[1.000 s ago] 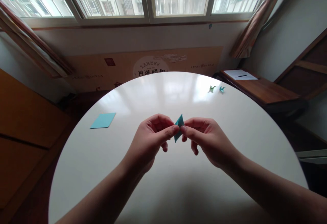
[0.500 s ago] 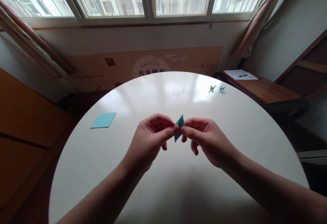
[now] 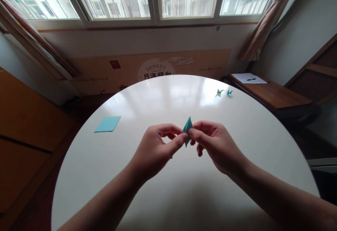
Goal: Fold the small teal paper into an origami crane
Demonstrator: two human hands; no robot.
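Observation:
A small folded piece of teal paper (image 3: 187, 125) is held above the middle of the round white table (image 3: 184, 189). My left hand (image 3: 158, 150) pinches its left side between thumb and forefinger. My right hand (image 3: 210, 145) pinches its right side, fingers curled. The paper's pointed tip sticks up between the fingertips; its lower part is partly hidden by them.
A flat light-blue paper sheet (image 3: 107, 124) lies on the table's left. Two tiny folded paper cranes (image 3: 219, 92) (image 3: 230, 93) stand at the far right rim. Beyond it, a wooden side table (image 3: 271, 92) carries a white sheet and pen (image 3: 249, 78). Windows and curtains lie behind.
The folded paper has turned narrower and shifted slightly right between the fingertips. Both hands stay pinched on it in nearly the same place.

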